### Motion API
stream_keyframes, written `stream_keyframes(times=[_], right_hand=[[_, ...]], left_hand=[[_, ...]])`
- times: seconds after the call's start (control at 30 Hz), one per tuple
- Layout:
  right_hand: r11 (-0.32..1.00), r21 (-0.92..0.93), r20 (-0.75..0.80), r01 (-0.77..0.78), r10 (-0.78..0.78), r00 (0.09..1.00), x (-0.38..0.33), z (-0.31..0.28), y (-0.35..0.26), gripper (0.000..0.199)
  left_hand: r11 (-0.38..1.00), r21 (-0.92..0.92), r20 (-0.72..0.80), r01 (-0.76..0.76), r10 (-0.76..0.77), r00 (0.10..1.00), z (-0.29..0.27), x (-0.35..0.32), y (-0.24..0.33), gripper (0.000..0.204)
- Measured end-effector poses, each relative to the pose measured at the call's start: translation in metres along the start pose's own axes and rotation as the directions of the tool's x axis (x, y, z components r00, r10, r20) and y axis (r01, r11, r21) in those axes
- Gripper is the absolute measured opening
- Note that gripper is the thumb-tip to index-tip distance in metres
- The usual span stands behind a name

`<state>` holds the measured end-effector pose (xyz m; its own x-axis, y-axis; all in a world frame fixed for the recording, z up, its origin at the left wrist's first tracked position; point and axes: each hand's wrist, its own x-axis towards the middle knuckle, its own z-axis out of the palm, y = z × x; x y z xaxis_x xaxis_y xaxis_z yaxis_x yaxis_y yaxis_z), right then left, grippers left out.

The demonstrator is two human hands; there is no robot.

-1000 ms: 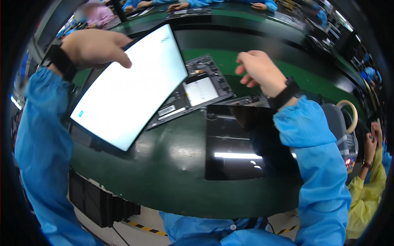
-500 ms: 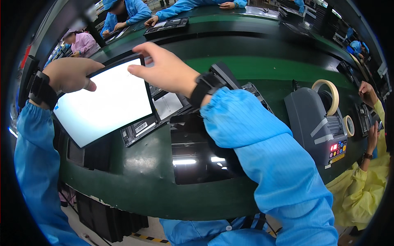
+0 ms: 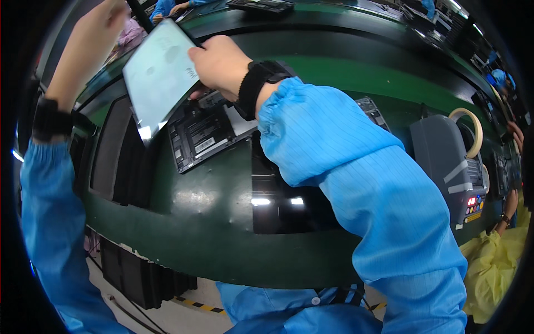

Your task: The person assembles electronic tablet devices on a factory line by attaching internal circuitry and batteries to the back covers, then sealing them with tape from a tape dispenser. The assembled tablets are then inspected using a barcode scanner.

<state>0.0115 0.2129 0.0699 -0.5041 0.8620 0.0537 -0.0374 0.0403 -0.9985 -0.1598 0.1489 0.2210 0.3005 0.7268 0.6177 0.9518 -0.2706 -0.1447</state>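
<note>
Clearly, the right hand [image 3: 222,64] is the nearer of the two to the pale screen panel [image 3: 158,75]: it pinches the panel at its 3 o'clock edge, thumb on the pale face, so the panel lies toward 9 o'clock from that hand. The panel is held up and tilted, its outline stretching from a corner just past 12 o'clock to one just past 6 o'clock; the slant makes it hard to tell which side is its long axis. The left hand [image 3: 100,30] is raised off at the panel's 10 o'clock, apart from it as far as the view shows, and blur hides whether its fingers are curled or spread or have anything in them. At the panel's 5 o'clock sits an opened laptop base [image 3: 203,147] with its inner parts bare, partly covered by the panel in this view. At 7 o'clock a black padded block [image 3: 108,161] stands on the green workbench [image 3: 206,239]. From the right hand, a glossy black panel [image 3: 289,214] lies flat at 5 o'clock, partly behind the sleeve, and a grey tape dispenser [image 3: 436,150] with a cream tape roll [image 3: 476,139] stands well apart at 4 o'clock
</note>
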Motion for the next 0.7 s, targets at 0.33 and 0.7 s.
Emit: stream_keyframes(times=[0.33,0.7], right_hand=[[0.838,0.536,-0.134,-0.101,0.203,0.97,-0.043,0.013,-0.003,0.03],[0.917,0.388,-0.122,-0.094,0.152,0.981,-0.067,0.016,-0.009,0.034]], left_hand=[[0.418,-0.303,0.704,0.856,-0.507,0.497,-0.013,-0.119,0.097,0.027],[0.013,-0.708,0.603,0.706,-0.51,0.614,0.102,-0.142,0.082,0.029]])
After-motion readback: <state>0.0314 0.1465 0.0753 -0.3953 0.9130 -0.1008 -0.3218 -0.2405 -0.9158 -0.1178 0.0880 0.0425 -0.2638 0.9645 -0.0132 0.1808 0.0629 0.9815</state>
